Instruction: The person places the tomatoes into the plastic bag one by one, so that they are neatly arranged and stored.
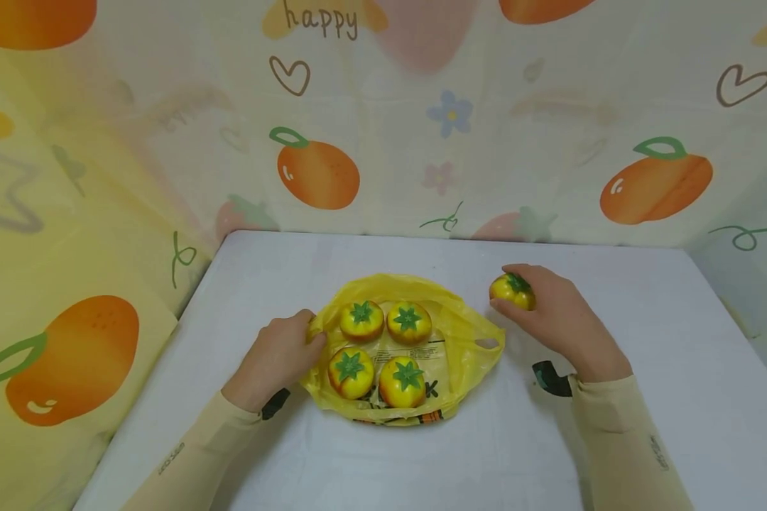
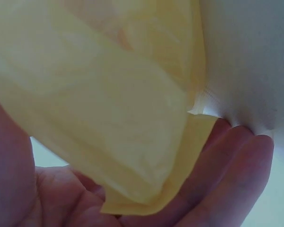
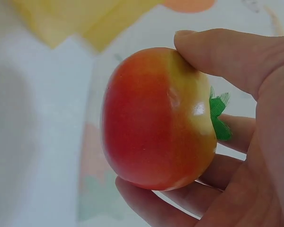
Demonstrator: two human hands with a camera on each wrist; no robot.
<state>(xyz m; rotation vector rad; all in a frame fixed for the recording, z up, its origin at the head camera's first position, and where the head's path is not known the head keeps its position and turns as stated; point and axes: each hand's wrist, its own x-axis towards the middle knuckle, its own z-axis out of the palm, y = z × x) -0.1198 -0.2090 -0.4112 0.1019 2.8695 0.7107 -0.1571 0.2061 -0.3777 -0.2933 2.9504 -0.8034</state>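
A yellow plastic bag (image 1: 457, 369) lies spread on the table, its mouth facing up. Several yellow-and-red toy tomatoes (image 1: 408, 321) with green star-shaped leaves sit inside it. My left hand (image 1: 281, 355) grips the bag's left end; in the left wrist view, thin yellow plastic (image 2: 128, 127) passes between thumb and curled fingers. Beyond the bag's right end, my right hand (image 1: 556, 312) holds one more toy tomato (image 1: 511, 289) between thumb and fingers. The right wrist view shows this tomato (image 3: 156, 123) red below and yellow near its leaves.
A white-covered table (image 1: 332, 468) lies under everything. Behind it hangs a pale cloth (image 1: 390, 128) printed with oranges, hearts and flowers, and more of it covers the left side. The bag has a handle hole at its right end.
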